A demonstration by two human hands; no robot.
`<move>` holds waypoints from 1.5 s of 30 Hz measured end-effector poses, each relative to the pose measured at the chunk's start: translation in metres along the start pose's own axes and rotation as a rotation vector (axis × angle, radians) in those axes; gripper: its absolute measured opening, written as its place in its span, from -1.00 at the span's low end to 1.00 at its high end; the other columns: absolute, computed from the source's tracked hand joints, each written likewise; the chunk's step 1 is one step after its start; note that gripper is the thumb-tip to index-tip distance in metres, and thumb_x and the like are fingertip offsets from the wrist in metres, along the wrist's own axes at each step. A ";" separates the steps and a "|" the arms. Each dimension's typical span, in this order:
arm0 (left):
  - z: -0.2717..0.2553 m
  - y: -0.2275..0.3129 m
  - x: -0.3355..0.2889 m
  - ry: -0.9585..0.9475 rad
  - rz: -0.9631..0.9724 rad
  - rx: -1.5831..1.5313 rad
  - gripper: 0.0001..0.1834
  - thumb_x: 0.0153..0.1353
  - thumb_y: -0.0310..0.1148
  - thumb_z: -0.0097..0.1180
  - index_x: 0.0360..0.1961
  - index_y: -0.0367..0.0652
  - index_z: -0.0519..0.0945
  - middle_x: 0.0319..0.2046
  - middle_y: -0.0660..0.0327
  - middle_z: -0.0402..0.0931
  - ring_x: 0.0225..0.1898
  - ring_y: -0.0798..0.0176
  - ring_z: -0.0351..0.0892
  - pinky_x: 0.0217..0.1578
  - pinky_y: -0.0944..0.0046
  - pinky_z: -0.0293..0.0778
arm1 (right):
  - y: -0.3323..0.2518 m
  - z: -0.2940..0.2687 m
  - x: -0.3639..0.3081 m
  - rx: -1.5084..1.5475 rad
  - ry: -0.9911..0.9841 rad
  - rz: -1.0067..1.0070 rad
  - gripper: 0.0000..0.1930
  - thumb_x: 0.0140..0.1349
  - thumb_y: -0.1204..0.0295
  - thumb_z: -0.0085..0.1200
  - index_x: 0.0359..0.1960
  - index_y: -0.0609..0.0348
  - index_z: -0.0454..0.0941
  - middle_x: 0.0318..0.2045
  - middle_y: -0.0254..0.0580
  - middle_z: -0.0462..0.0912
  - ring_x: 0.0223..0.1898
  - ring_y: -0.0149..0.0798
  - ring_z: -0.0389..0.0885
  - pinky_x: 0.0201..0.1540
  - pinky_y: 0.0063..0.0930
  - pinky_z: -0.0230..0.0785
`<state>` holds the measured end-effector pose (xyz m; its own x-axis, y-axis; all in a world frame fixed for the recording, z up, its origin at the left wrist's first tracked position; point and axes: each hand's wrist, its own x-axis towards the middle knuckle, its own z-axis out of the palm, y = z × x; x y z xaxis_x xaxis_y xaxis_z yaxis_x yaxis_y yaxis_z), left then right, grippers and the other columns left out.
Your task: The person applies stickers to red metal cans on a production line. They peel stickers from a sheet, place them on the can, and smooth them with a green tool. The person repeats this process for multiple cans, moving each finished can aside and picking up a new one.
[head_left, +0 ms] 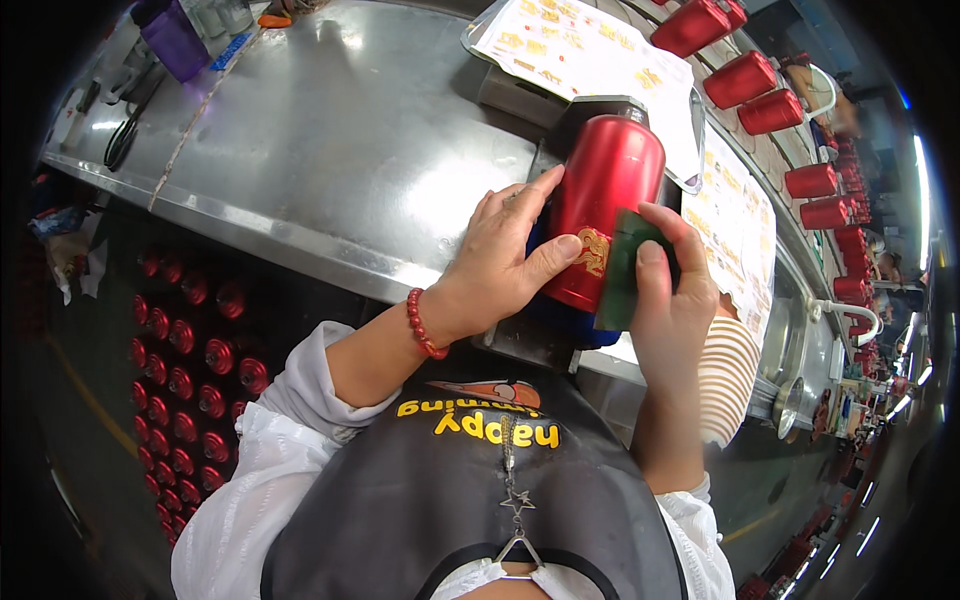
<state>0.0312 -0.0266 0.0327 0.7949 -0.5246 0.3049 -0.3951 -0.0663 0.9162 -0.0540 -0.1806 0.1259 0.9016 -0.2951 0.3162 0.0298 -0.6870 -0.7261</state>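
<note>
Person's two hands at work on a red bottle (622, 165), viewed from within the room. The bottle lies in front of the dark apron (440, 500), at the near edge of a metal surface (330, 120), its narrow neck pointing away from the body. A gold emblem (592, 255) sits on its side, toward the end nearest the person. The left hand (515, 245) is spread wide, thumb and fingers apart: the fingers lie along the bottle's left side, and the thumb tip touches it at the emblem. A red bead bracelet (418, 325) circles the left wrist. The right hand (680, 270) is drawn narrow and grips a green sheet (622, 275) between thumb and fingers; the sheet stands against the bottle's right side, just beside the emblem. A blue part (575, 320) shows below the near end of the bottle; I cannot tell its shape. Beyond and to the right, printed sheets (575, 45) bear gold designs, the farther ones in a tray (697, 130). A row of red bottles (740, 80) runs along the right. At far left, a purple cup (175, 42) stands on the surface; many red bottles (180, 375) stand in ranks below it.
</note>
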 end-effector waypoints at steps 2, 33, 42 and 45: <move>-0.003 -0.001 -0.002 0.001 -0.004 -0.066 -0.26 0.45 0.00 0.03 0.42 -0.33 0.24 0.26 -0.14 0.39 0.27 -0.12 0.33 0.36 -0.03 0.10 | -0.004 0.007 0.006 -0.094 0.009 -0.079 -0.73 0.35 0.55 -0.01 0.05 0.25 0.57 -0.39 0.01 0.68 -0.41 -0.13 0.68 -0.20 -0.31 0.49; 0.003 -0.008 -0.029 0.041 0.386 0.503 -0.20 0.38 -0.06 0.14 0.46 -0.35 0.22 0.35 -0.12 0.38 0.38 -0.14 0.35 0.44 -0.28 -0.05 | 0.106 -0.050 -0.058 0.311 0.211 0.173 -0.73 0.43 0.56 -0.01 0.11 0.23 0.54 -0.05 -0.23 0.64 -0.16 -0.44 0.56 -0.01 -0.53 0.47; 0.011 -0.004 -0.036 0.046 0.269 0.456 -0.23 0.44 0.06 0.02 0.45 -0.29 0.25 0.37 -0.05 0.36 0.35 -0.10 0.40 0.45 -0.22 -0.05 | 0.238 -0.202 -0.076 -0.599 -0.179 0.122 -0.54 0.14 0.76 -0.09 0.06 0.23 0.63 0.11 -0.07 0.62 0.18 -0.06 0.54 0.35 -0.30 0.29; 0.011 -0.002 -0.038 0.049 0.261 0.468 -0.23 0.43 0.08 0.04 0.44 -0.28 0.27 0.36 -0.02 0.38 0.34 -0.10 0.40 0.44 -0.21 -0.01 | 0.245 -0.217 -0.051 -0.368 -0.421 0.362 -0.74 0.28 0.59 0.10 -0.01 0.18 0.65 -0.05 -0.16 0.68 -0.03 -0.17 0.64 0.11 -0.34 0.46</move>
<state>-0.0028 -0.0161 0.0162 0.6589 -0.5344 0.5294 -0.7366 -0.3158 0.5981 -0.1865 -0.4785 0.0644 0.9208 -0.3162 -0.2283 -0.3884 -0.7974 -0.4619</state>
